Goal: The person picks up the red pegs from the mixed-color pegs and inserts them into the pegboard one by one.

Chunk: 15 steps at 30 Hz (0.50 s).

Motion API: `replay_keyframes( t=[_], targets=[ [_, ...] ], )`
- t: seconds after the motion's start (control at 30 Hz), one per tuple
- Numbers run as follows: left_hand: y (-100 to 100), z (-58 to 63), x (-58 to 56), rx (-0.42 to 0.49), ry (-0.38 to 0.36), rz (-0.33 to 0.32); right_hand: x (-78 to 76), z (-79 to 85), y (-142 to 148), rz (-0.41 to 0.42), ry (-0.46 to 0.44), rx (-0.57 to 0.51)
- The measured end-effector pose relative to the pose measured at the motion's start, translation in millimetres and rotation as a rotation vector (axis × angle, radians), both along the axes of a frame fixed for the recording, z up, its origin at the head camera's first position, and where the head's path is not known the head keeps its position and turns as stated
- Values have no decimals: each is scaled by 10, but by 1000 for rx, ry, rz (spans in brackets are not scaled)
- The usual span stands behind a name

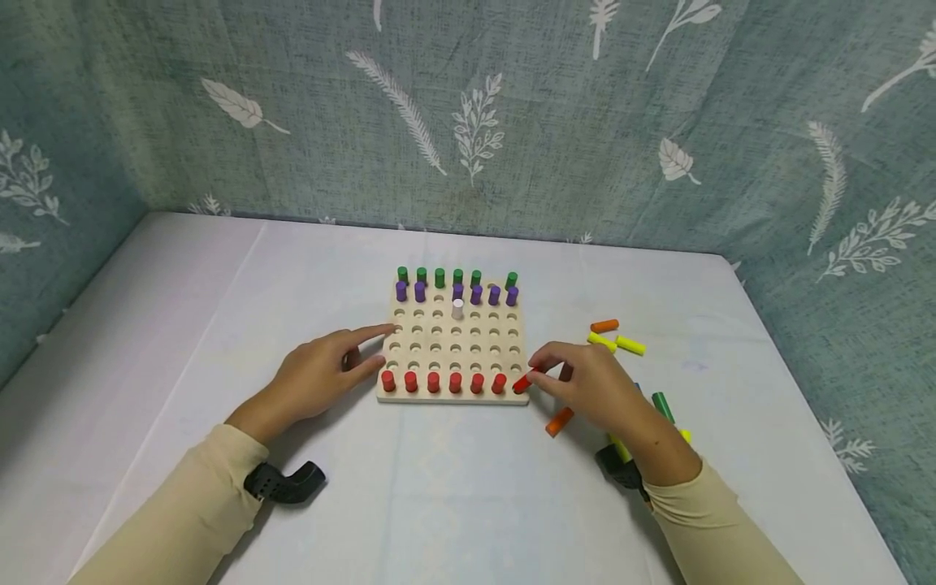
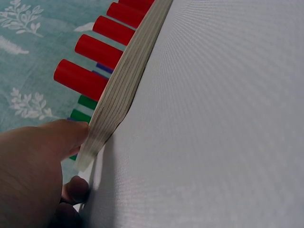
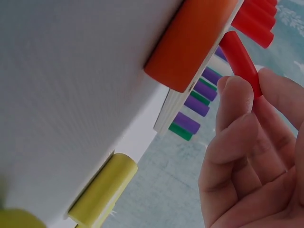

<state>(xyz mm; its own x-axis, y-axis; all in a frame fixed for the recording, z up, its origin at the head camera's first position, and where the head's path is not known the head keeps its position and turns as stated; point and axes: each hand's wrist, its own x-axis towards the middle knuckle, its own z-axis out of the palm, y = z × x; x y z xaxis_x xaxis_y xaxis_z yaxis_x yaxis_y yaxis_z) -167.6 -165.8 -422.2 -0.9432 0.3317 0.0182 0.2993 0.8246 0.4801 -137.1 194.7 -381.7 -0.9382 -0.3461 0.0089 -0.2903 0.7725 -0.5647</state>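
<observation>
A wooden pegboard (image 1: pixel 446 398) lies on the table, with red pegs (image 1: pixel 433 382) along its near row. At the near right corner my right hand (image 1: pixel 592 386) pinches a tilted red peg (image 3: pixel 241 61) between thumb and fingertips, its lower end right at the corner hole. My left hand (image 1: pixel 314 374) rests at the board's left edge, index finger and thumb touching it. Purple pegs (image 1: pixel 476 295) and green pegs (image 1: pixel 439 278) stand in the two far rows, each row with a gap. A single pale pink peg (image 1: pixel 457 309) stands in the third row from the back.
Right of the board lie loose orange pegs (image 1: pixel 559 422), yellow pegs (image 1: pixel 630 345) and a green peg (image 1: pixel 662 406), some partly hidden under my right forearm. Black wrist cameras (image 1: pixel 285 483) sit on both wrists. A patterned green cloth (image 1: pixel 439 122) hangs behind the white tabletop (image 1: pixel 439 504).
</observation>
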Motion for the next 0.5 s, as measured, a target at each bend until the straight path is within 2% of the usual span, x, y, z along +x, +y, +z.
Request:
replay_keyframes(
  t=[0.5],
  targets=[
    [-4,4,19,5,17,-7,19,-2,-33,-13,14,39]
  ],
)
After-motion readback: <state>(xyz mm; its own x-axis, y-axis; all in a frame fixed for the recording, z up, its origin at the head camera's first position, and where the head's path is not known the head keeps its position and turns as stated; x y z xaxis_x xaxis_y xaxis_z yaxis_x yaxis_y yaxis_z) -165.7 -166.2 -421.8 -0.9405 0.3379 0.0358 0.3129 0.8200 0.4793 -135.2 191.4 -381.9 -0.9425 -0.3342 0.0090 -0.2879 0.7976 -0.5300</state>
